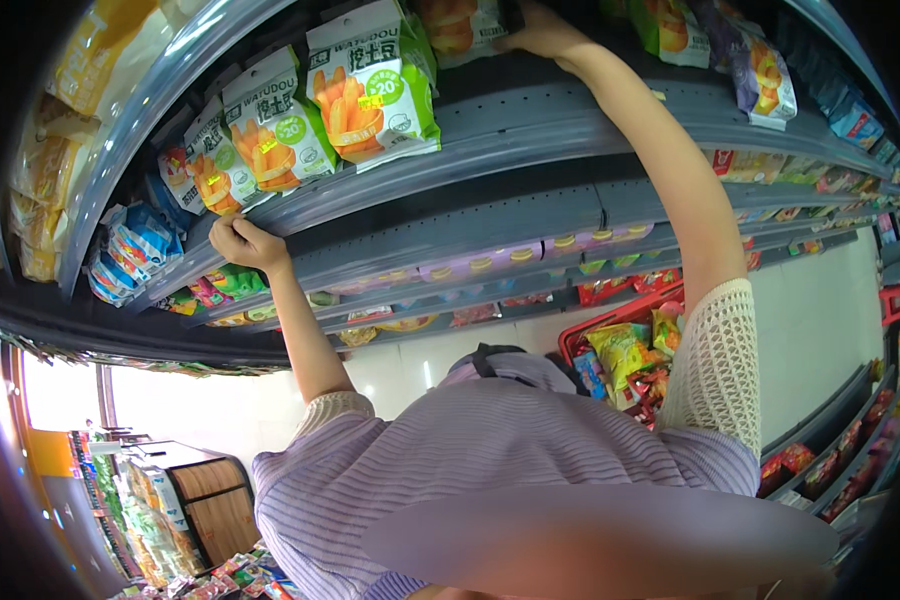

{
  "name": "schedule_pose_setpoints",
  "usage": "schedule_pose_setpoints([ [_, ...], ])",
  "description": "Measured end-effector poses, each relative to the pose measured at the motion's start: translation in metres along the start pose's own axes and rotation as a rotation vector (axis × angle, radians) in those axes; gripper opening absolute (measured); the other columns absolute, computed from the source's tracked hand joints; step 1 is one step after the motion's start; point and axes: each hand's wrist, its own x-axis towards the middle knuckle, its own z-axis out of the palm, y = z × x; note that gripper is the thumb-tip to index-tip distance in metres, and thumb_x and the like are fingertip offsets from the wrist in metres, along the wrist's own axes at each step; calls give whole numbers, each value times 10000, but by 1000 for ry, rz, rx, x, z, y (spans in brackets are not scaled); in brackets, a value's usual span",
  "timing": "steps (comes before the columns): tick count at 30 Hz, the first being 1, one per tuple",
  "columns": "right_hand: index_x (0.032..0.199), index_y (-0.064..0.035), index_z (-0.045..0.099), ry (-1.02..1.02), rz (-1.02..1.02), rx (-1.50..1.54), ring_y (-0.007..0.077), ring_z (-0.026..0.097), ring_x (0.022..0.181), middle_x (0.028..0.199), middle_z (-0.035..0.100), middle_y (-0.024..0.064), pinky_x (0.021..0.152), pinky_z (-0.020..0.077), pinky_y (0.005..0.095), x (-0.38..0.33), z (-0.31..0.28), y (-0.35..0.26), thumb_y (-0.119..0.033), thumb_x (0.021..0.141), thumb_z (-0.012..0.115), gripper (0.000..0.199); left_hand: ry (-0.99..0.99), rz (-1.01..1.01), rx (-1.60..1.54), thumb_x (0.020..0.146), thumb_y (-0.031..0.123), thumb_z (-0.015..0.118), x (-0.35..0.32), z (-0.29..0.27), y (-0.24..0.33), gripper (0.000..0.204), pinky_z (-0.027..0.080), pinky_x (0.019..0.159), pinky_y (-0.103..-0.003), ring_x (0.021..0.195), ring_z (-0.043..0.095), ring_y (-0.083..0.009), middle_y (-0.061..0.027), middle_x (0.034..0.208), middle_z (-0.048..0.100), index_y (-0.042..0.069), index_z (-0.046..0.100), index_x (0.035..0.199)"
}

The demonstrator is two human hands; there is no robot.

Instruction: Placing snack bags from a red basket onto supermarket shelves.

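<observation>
My right arm stretches up to the upper shelf, where my right hand (548,38) has its fingers at the right edge of a snack bag (458,28). Shadow and the picture's top edge partly hide those fingers. My left hand (246,243) is closed at the front lip of the same shelf (345,187), just below the bags. Upright white-and-green bags of potato snacks (375,90) line the shelf between my hands, one more (275,125) beside them. A gap lies in the row below my right wrist.
A red shopping basket (573,340) holding a yellow snack bag (620,350) and other packets stands on the floor below my right arm. Purple packages (490,262) fill a lower shelf. Blue packets (135,250) sit left of my left hand. More shelving (820,410) stands at the right.
</observation>
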Motion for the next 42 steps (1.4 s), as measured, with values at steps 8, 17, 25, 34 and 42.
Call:
schedule_pose_setpoints([
  [8,1163,19,531,510,-295,105,174,592,951,1055,601,99,818,472,266,-124,-52,-77,-6,850,572,317,52,0,87,834,101,480,-6,4,-16,181,371,666,-416,691,477,-312,-141,692,517,-11,533,702],
  [17,868,-12,643,617,1265,-297,193,631,691,757,648,130,670,494,307,-554,48,47,-214,803,623,213,119,24,52,782,142,517,-4,11,-30,210,401,636,-382,624,494,-255,-120,648,544,-2,566,638],
  [25,867,-10,648,929,1268,-529,317,635,695,740,648,162,654,487,382,-674,60,53,-289,797,619,289,109,96,17,781,133,482,-1,12,-39,228,407,654,-382,611,498,-254,-100,615,536,19,527,590],
  [34,1304,18,289,1003,1638,-665,428,585,1005,1165,527,321,794,517,429,-633,-37,184,-565,676,692,947,97,77,18,795,143,486,-1,11,-29,235,396,627,-370,602,482,-239,-94,616,529,21,530,599],
  [42,1142,91,413,1554,1410,392,370,604,944,1116,516,213,690,607,438,-681,-45,243,54,772,600,417,90,39,49,758,141,494,0,10,-32,210,395,596,-374,586,474,-241,-98,610,523,3,540,606],
])
